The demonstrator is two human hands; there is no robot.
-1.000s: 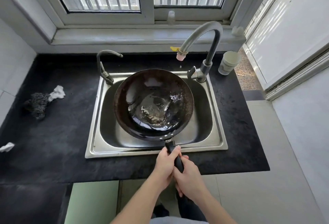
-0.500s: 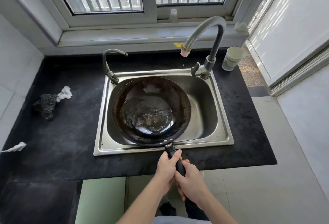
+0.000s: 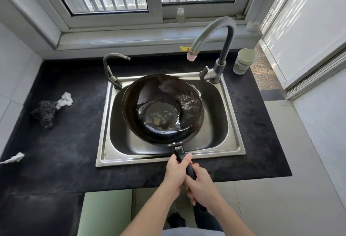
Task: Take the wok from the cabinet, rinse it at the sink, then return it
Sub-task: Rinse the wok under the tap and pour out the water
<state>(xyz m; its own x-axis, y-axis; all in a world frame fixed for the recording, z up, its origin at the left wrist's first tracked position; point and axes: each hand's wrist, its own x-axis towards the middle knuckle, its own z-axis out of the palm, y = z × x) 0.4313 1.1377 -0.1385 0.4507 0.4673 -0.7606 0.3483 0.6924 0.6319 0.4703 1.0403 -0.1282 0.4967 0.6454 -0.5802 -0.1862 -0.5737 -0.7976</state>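
Black wok [image 3: 162, 108] handle [image 3: 187, 164] in both fists.

Both hands [image 3: 189, 176] grip the wok [image 3: 162, 109] handle, water sloshing inside, over the sink [image 3: 232, 123].

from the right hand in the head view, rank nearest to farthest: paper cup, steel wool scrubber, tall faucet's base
From the right hand:
1. Tall faucet's base, at the sink's back right corner.
2. Paper cup, on the counter's far right.
3. Steel wool scrubber, far left on the counter.
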